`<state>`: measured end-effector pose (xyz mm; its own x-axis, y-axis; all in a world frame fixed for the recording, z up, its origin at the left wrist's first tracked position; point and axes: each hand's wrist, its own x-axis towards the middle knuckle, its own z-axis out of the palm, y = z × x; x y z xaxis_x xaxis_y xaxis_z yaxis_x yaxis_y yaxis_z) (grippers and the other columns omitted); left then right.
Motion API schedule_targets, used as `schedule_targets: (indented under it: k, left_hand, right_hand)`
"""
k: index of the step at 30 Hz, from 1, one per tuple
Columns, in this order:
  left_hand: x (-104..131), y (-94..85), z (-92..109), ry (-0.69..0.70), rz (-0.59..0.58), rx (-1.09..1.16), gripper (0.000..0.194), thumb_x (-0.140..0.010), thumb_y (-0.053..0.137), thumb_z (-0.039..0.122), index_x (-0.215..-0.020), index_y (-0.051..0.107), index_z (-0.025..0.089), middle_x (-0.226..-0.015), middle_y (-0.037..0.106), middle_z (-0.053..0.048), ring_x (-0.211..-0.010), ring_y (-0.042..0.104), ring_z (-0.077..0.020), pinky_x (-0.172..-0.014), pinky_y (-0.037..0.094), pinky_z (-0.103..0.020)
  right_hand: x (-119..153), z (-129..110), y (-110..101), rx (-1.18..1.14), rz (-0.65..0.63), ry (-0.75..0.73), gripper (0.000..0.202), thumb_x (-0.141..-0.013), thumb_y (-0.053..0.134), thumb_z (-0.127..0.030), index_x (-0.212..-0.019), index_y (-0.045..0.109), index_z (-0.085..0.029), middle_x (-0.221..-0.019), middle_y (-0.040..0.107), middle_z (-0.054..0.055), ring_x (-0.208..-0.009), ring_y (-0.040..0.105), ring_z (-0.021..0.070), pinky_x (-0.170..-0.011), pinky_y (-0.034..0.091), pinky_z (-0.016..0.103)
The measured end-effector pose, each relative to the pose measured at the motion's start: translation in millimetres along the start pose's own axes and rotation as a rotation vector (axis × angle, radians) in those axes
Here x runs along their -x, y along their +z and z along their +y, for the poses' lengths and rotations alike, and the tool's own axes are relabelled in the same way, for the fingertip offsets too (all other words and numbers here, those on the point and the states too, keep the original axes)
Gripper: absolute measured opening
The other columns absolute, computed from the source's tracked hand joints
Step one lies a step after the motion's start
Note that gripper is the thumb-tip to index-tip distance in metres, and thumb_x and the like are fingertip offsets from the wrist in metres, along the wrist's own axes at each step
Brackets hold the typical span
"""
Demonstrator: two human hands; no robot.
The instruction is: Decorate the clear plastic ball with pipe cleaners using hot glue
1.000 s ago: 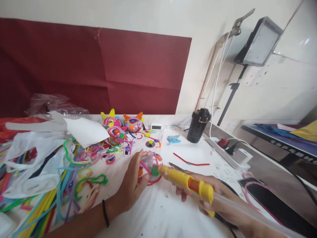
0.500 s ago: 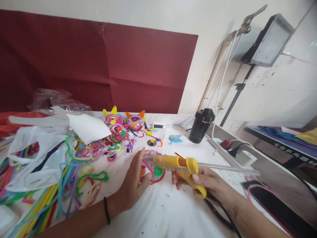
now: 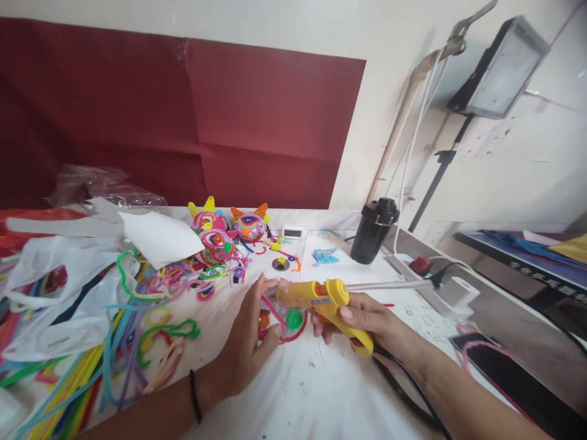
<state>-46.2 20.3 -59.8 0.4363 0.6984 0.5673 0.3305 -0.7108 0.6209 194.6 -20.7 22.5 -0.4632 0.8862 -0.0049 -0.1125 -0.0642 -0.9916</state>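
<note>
My right hand (image 3: 362, 321) is wrapped round a yellow hot glue gun (image 3: 316, 296) with a clear glue stick (image 3: 389, 285) jutting from its back. Its nozzle points left, over a clear rounded craft piece (image 3: 284, 327) decorated with pink and red fuzzy strips, a green disc (image 3: 294, 318) and an orange ball. My left hand (image 3: 245, 339) grips this piece from its left side, thumb at the near edge and fingers at the far edge. The nozzle tip and part of the piece are hidden behind the fingers and the gun.
Decorated balls (image 3: 250, 226) with felt ears stand at the back. Colourful pipe cleaners (image 3: 77, 379), a plastic bag (image 3: 50, 275) and white paper (image 3: 158, 238) lie left. A black bottle (image 3: 373, 232), power strip (image 3: 424, 284) and phone (image 3: 509, 373) are on the right; the gun's cord (image 3: 403, 373) runs toward me.
The glue gun has moved slightly left and its rear end has risen, so the glue stick lies more level. My left hand stays on the craft piece.
</note>
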Motion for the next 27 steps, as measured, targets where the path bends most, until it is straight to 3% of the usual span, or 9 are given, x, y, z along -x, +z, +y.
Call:
schedule_targets:
  k: [12,27]
  left_hand:
    - [2.1,1.8,-4.7,-0.013,-0.001,-0.03,0.075,-0.097,0.045,0.024,-0.155,-0.001,0.033,-0.154,0.033,-0.012,-0.142,0.033,-0.0304,-0.115,0.029,-0.056]
    - [1.1,1.7,-1.8,-0.009,-0.006,-0.02,0.075,-0.097,0.044,0.023,-0.155,-0.003,0.032,-0.155,0.031,-0.012,-0.143,0.031,-0.0299,-0.116,0.029,-0.056]
  right_hand:
    - [-13.7,16.8,-8.5,-0.08,-0.026,-0.007,0.044,-0.078,0.071,-0.054,-0.09,0.071,-0.012,-0.084,0.069,0.011,-0.077,0.063,0.0194,-0.07,0.048,0.03]
    - [-12.5,8.5,-2.2,-0.045,0.045,0.004,0.045,-0.073,0.074,-0.055,-0.086,0.071,-0.011,-0.078,0.066,0.006,-0.064,0.055,0.013,-0.06,0.039,0.025]
